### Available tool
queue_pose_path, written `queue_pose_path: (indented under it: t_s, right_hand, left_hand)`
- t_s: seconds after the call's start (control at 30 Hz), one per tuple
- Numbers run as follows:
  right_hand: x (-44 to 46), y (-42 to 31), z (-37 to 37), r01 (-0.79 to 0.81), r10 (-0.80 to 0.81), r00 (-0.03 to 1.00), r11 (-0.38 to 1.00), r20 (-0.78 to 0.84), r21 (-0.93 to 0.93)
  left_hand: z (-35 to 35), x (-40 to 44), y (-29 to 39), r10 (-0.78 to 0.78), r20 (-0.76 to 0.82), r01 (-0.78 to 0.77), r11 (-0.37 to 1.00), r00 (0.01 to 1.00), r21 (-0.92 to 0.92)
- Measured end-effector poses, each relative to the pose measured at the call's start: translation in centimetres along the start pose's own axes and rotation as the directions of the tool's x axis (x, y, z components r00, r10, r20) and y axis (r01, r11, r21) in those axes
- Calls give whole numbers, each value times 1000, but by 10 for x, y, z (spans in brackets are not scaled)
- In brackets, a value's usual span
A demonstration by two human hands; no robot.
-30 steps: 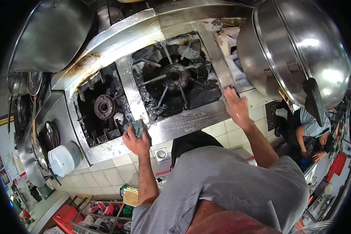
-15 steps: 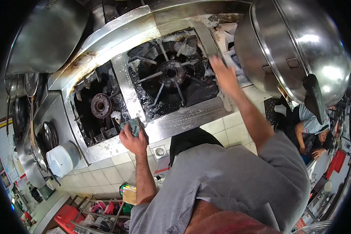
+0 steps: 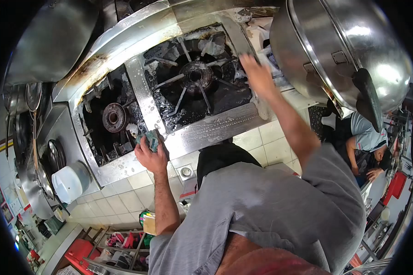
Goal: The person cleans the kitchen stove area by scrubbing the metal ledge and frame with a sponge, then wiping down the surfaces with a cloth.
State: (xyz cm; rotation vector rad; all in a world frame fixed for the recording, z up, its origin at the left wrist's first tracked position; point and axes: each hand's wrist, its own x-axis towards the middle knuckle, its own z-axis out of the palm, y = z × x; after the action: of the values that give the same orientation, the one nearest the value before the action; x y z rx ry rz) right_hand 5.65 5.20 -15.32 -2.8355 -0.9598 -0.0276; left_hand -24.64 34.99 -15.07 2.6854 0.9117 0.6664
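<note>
My left hand [image 3: 152,157] is closed round a greenish scouring pad [image 3: 150,140] at the front edge of the steel stove [image 3: 206,133], between the two burners. Out to the right, my right hand [image 3: 258,75] lies over the steel strip at the right side of the larger burner [image 3: 195,78]; it is blurred, its fingers look extended, and nothing shows in it. The smaller burner [image 3: 114,117] is at the left. Both burner wells are black and wet, with suds and grime. Drops and foam cover the steel around them.
Large steel pots [image 3: 339,55] stand at the right, and a big pan [image 3: 55,41] at the upper left. A white plastic container [image 3: 70,182] is left of the stove. Another person [image 3: 367,137] sits at the far right. Shelves with items [image 3: 119,247] are at the lower left.
My right hand has moved from the front right corner up along the steel strip, away from my body. My left hand stays near the front edge with the pad. The view has shifted slightly.
</note>
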Motion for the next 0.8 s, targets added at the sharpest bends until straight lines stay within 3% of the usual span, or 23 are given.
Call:
queue_pose_path:
  t_s: [0.1,0.17,0.2,0.27,0.37,0.4,0.5,0.57,0.6,0.67,0.73,0.77,0.8]
  right_hand:
    - [-130,-14,-18,-25,24,999,1000,21,3]
    - [-156,-17,-26,3,20,970,995,241,-96]
    - [-127,-13,-27,42,-41,995,999,85,-9]
    - [-43,2,-10,69,-68,995,998,-71,12]
    - [2,-5,-13,-5,4,998,1000,56,18]
    - [-33,-6,-13,42,-40,994,999,-98,23]
    - [-126,-9,-5,-5,3,999,999,-39,-41]
    - [-153,-12,-24,13,-10,995,1000,99,-25]
    - [-123,-8,-17,12,-7,998,998,70,-69]
    - [-32,-1,-23,30,-29,999,999,-36,42]
    - [44,9,-8,-22,22,992,1000,127,-3]
    - [36,7,-3,-27,25,992,1000,123,13]
    - [15,7,2,13,-14,1000,999,11,36]
  left_hand:
    - [1,-1,-1,-28,13,28,999,1000,25]
    - [2,0,-1,-26,11,26,999,1000,40]
    - [2,-1,0,-30,-5,30,999,1000,24]
    - [5,-2,-1,-18,-23,18,1000,1000,12]
    - [1,-1,-2,8,-8,-8,1000,1000,-4]
    - [4,-2,-7,20,-9,-20,1000,1000,-3]
    - [6,-2,-6,-5,-20,5,1000,1000,-5]
    - [5,-5,-7,-40,15,39,999,999,26]
    - [2,-6,-6,-33,11,33,999,999,29]
    - [4,-2,-1,-32,-2,32,999,999,7]
    - [3,-3,-2,-26,1,26,1000,1000,3]
    - [3,-3,-3,-9,-6,9,1000,1000,-2]
    - [4,-3,-6,-7,-1,7,1000,1000,-9]
